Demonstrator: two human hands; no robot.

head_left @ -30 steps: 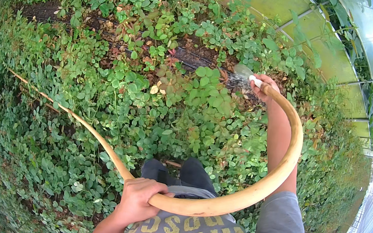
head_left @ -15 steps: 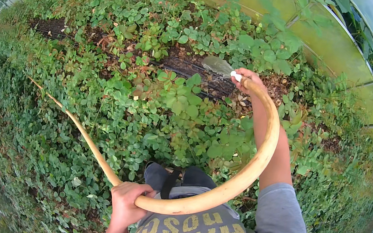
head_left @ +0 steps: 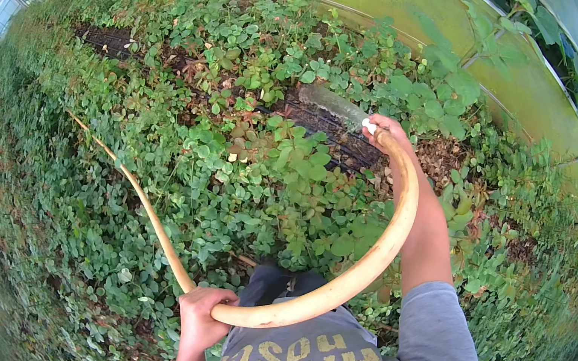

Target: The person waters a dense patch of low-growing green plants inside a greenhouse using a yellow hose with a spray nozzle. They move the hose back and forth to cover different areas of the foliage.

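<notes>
A thick cream-coloured hose [head_left: 366, 266] bends in a wide loop in front of my body. My left hand [head_left: 204, 315] is closed round it near my waist, and from there the hose runs off to the far left among the leaves. At its other end my right hand [head_left: 388, 130] grips the hose next to a white nozzle tip [head_left: 368, 126]. A fan of water [head_left: 332, 104] sprays leftward from the nozzle over dark soil and low green plants [head_left: 285, 157].
Dense leafy plants [head_left: 103, 241] surround my legs on all sides. Dark strips [head_left: 338, 139], perhaps drip lines or sheeting, lie between the rows. A yellow-green translucent wall [head_left: 380, 1] with metal framing curves along the far side, and taller leaves rise at the far right.
The water spray reaches further left and looks longer and wider. My right hand has shifted slightly, and the plants and wall have moved a little rightward in view. Both hands keep their hold.
</notes>
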